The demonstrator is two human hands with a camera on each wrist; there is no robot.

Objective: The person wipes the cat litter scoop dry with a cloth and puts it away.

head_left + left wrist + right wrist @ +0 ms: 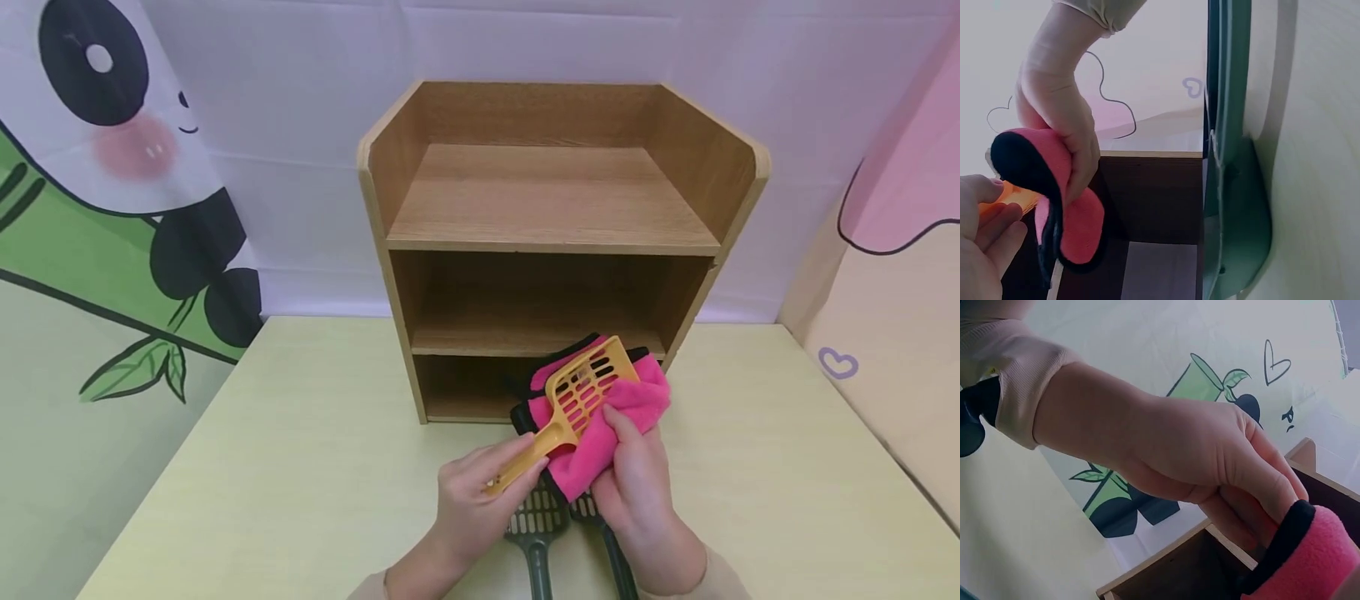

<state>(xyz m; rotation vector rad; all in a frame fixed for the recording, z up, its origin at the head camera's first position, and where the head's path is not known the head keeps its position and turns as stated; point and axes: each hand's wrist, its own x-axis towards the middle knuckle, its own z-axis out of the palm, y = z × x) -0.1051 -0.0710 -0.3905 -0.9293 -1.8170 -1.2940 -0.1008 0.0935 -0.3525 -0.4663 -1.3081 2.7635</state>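
My left hand (pixel 480 492) pinches the handle of a yellow slotted litter scoop (pixel 592 383), held tilted with its head up and to the right. Pressed against the scoop's head is a pink cloth with black edging (pixel 645 396), which my right hand (pixel 637 492) grips between thumb and fingers. In the left wrist view the cloth (pixel 1082 225) hangs folded from the right hand, and the scoop (pixel 1019 197) shows only as an orange patch. Below the hands lie two dark green slotted scoops (pixel 538 517) (pixel 615 550), partly covered by cloth and right hand.
A wooden shelf unit (pixel 555 200) with three levels stands at the back of the pale table (pixel 300 467). Behind it hangs a lilac backdrop (pixel 300 100), with a cartoon panda print on the left.
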